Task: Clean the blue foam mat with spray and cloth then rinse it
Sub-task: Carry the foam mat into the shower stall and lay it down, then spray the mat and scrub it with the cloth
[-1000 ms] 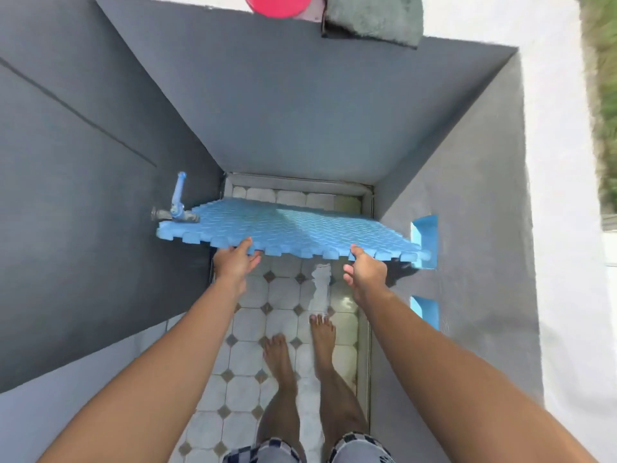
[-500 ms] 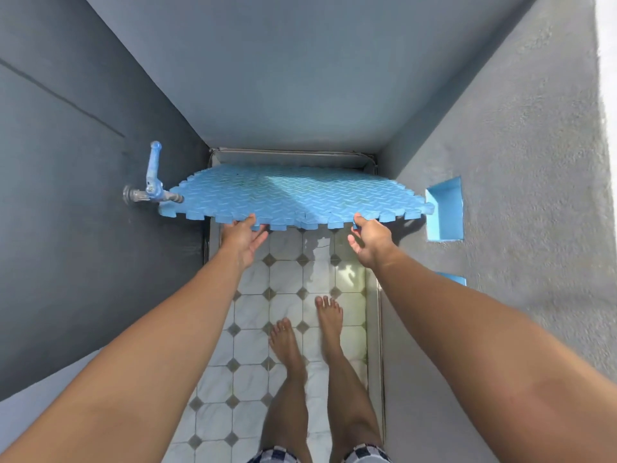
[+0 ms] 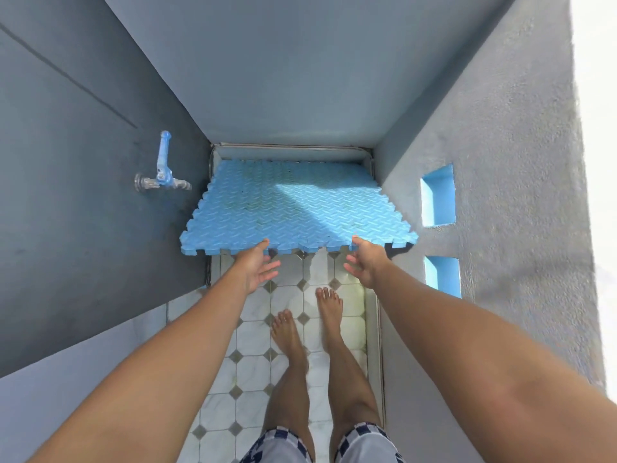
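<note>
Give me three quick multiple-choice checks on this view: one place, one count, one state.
1. Where is the tap mounted?
A. left wall
B. back wall
C. ceiling

2. How many blue niches are in the right wall?
A. one
B. two
C. four

3. How does the mat lie?
A. flat down
B. rolled up
C. tilted, near edge raised

Answers:
1 A: the tap juts from the left wall beside the mat.
2 B: one niche sits above the other.
3 C: the near edge is up at the left hand and right hand, with the floor showing under it and the far edge low.
</note>
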Available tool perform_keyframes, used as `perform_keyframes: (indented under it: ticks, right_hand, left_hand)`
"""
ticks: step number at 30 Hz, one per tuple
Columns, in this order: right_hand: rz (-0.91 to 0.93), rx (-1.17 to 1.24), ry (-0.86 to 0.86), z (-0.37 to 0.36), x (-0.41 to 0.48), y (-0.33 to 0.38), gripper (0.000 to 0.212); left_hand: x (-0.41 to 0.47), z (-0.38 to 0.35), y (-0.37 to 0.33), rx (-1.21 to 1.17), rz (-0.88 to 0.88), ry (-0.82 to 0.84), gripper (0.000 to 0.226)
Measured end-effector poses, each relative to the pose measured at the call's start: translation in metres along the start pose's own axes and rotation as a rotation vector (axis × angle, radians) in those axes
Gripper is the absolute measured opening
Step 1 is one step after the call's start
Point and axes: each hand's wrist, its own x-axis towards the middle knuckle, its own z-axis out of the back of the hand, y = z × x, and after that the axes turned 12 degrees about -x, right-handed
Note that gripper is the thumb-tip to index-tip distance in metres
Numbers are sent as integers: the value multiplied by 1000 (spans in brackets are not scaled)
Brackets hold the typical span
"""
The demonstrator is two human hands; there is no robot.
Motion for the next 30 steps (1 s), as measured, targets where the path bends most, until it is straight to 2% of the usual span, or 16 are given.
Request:
perform_keyframes:
  ticks: [3,7,10,14,18,20,22,25,27,30]
  right_hand:
    - [38,-31,4,6,-24,-6,35]
    - [224,-179,2,12,-71,23,26]
    - [487,-269,-44,14,-117,77,26]
    - [934,-461,-211,14,-168,179,21]
    - [1299,-765,-399,7,-193,290,38]
    - [1426,-884,-555,-1,-203,339,54]
    - [1457,-1046,-634,-9,-208,375,79]
    - [1350,-1400,-540,-13,-193,404,106]
    - [1304,-1542,-525,-17,-175,403,107]
    - [1363,-1477,-624,-22,-162,399,94]
  left_hand:
    - [-28,3,-5,138,-85,-31,55]
    - [-80,-11,-42,221,-382,-29,50]
    - [-134,-37,-95,249,-642,-13,38]
    - [-208,-85,-184,224,-1006,-18,46]
    - [-264,-129,-274,237,-1304,-31,63]
    - [-282,-148,-316,235,-1405,-28,73]
    - [-298,-166,-353,280,-1457,-16,81]
    - [-309,-191,-394,392,-1466,-4,89]
    - [-305,-205,-412,429,-1421,56,89]
    - [-297,-222,-426,426,-1459,148,70]
